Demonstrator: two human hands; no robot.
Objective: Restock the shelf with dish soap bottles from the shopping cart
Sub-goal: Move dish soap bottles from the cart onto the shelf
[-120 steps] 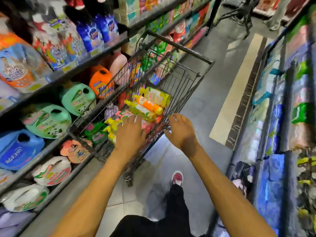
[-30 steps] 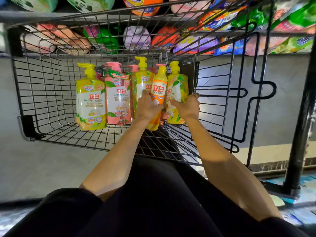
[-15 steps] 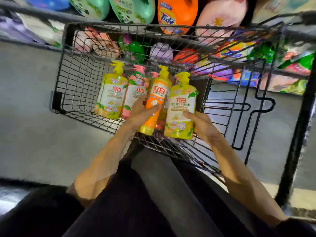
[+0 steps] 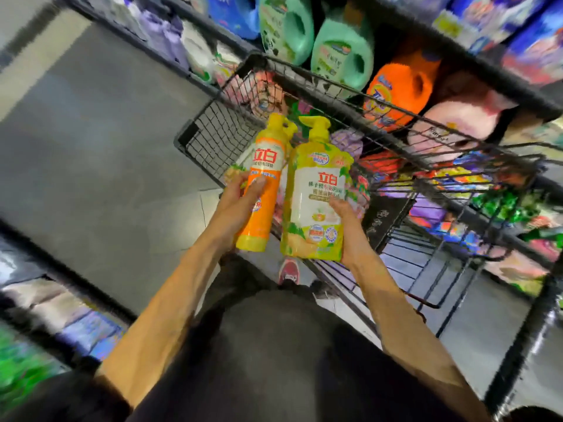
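— Over the near rim of the black wire shopping cart (image 4: 335, 85), both bottles are in hand. Left hand (image 4: 237, 199) wraps the slim orange plastic dish soap bottle (image 4: 271, 178) at mid-body, thumb laid across the label. Right hand (image 4: 347, 220) cups the wide yellow plastic pump bottle (image 4: 316, 190) low on its right side, fingers curled onto the label.

— Upright?

— Roughly. Tops point to 12 o'clock. Bodies sit just beside each other; whether they touch I can't tell.

— Handling?

— My read: full bottles, moderate weight. Stiff walls that give a little under squeeze. Glossy labels, so a bit slippery. Take them round the body, not by the pump head, since a pump neck could twist or pull loose. The wide one is a big span for one hand, so a palm under its base would be safer.

— Shelf?

— Dark store shelf (image 4: 502, 77) runs from 12 to 2 o'clock beyond the cart. It carries a green plastic detergent jug (image 4: 341, 53) and an orange plastic detergent jug (image 4: 402, 86). No dish soap slot shows, so the target spot is out of view.

— Cart contents?

— Mostly hidden behind the held bottles. Coloured scraps at 3 o'clock of the yellow one, too blurred to name.
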